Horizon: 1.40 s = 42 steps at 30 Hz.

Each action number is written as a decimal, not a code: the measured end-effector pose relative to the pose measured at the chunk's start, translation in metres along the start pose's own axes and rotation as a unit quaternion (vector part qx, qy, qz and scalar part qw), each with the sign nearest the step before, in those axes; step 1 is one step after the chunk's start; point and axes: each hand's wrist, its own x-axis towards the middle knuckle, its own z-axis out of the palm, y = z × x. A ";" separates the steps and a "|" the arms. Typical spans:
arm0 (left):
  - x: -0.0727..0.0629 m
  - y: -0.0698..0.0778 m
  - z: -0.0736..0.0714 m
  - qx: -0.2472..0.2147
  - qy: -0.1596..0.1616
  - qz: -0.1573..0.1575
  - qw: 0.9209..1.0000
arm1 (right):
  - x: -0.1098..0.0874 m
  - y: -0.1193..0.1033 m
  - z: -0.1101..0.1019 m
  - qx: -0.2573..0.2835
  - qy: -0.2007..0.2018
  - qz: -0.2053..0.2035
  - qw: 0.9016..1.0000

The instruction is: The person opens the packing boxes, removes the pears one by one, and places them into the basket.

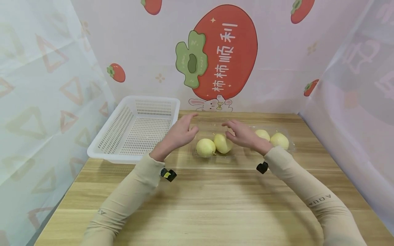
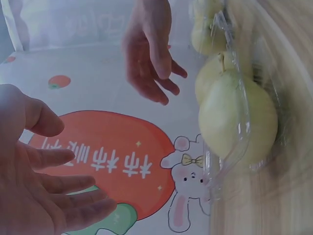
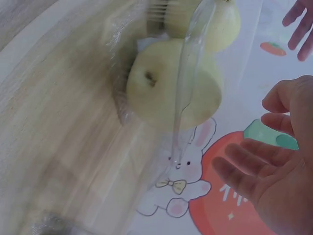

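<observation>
Pears [image 1: 206, 147] sit in a clear box [image 3: 183, 88] on the wood-grain table [image 1: 197, 198], before a persimmon-printed backdrop [image 1: 283, 51]. Left hand [image 1: 182, 131] and right hand [image 1: 243, 135], fingers loosely spread, flank them. Right wrist [image 1: 262, 145] partly hides another pair [image 1: 279, 139]; the box's see-through edges seem uncertain.

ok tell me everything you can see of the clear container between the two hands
The container looks like thin, glossy, see-through plastic with a raised rim. It sits on the wood-grain table, to the right of the white basket, and holds two pale yellow pears side by side. The left hand and right hand are at either side, neither appearing to touch it. Whether it has a lid is unclear.
</observation>
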 end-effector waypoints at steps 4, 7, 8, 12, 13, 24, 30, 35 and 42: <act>-0.001 -0.002 -0.006 0.017 0.015 0.027 0.999 | -0.001 -0.008 -0.003 -0.003 0.007 -0.018 1.000; -0.002 -0.004 -0.010 0.030 0.023 0.041 0.998 | -0.002 -0.015 -0.005 -0.004 0.010 -0.028 1.000; -0.003 -0.004 -0.012 0.034 0.024 0.043 0.998 | -0.002 -0.017 -0.005 -0.002 0.010 -0.032 0.999; -0.006 -0.009 -0.020 0.052 0.030 0.045 0.997 | -0.002 -0.026 -0.003 0.004 0.012 -0.045 0.999; -0.007 -0.010 -0.022 0.056 0.032 0.044 0.997 | -0.002 -0.028 -0.002 0.004 0.012 -0.049 0.999; -0.022 -0.044 -0.043 0.119 0.074 0.055 0.989 | 0.011 -0.047 0.014 0.003 -0.006 -0.084 0.996; -0.031 -0.072 -0.059 0.149 0.081 0.002 0.986 | 0.013 -0.055 0.021 0.028 -0.024 -0.068 0.997; -0.039 -0.091 -0.075 0.153 0.083 -0.039 0.984 | 0.013 -0.056 0.026 0.034 -0.028 -0.067 0.997; -0.047 -0.110 -0.091 0.153 0.078 -0.049 0.984 | 0.017 -0.056 0.033 0.021 -0.033 -0.071 0.997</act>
